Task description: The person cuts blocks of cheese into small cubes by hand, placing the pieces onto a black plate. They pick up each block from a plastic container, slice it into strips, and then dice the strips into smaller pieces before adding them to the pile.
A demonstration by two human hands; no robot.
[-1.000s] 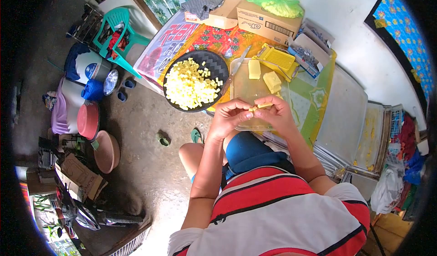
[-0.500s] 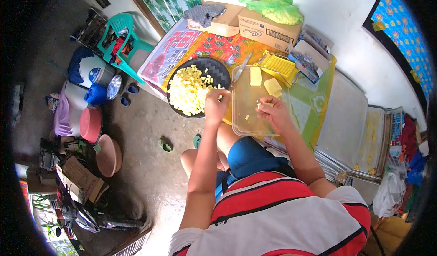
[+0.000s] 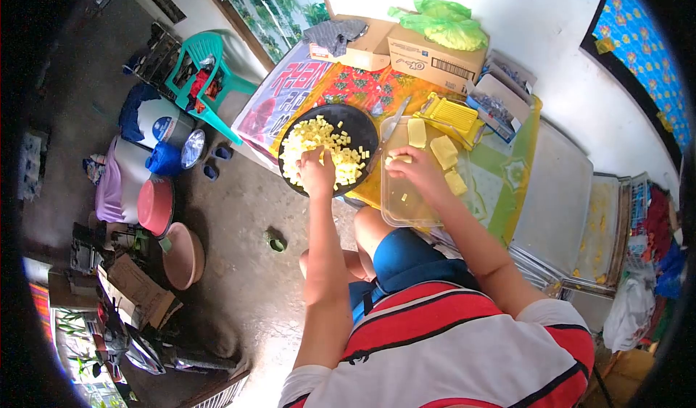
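Observation:
My left hand (image 3: pixel 317 174) is over the near side of a round black tray (image 3: pixel 365 134), its fingers curled down at a heap of small pale yellow cubes (image 3: pixel 304 134). What those fingers hold, if anything, is hidden. My right hand (image 3: pixel 420 172) pinches a small pale yellow piece (image 3: pixel 398 159) above a clear plastic container (image 3: pixel 406 216). Inside the container lie pale yellow slabs (image 3: pixel 444 151) and a small loose bit (image 3: pixel 404 197). A knife (image 3: pixel 395 120) rests across the container's left edge, beside the tray.
A yellow slatted tool (image 3: pixel 451 117) lies behind the container. Cardboard boxes (image 3: pixel 428 59) with a green plastic bag (image 3: pixel 442 24) stand at the table's back. Metal trays (image 3: pixel 547 198) are stacked at right. A green chair (image 3: pixel 206 75) and basins (image 3: pixel 183 256) stand on the floor at left.
My left hand has moved left from the tray's edge to over the cubes. My right hand has shifted left and up, uncovering another slab in the container. The camera view has shifted slightly.

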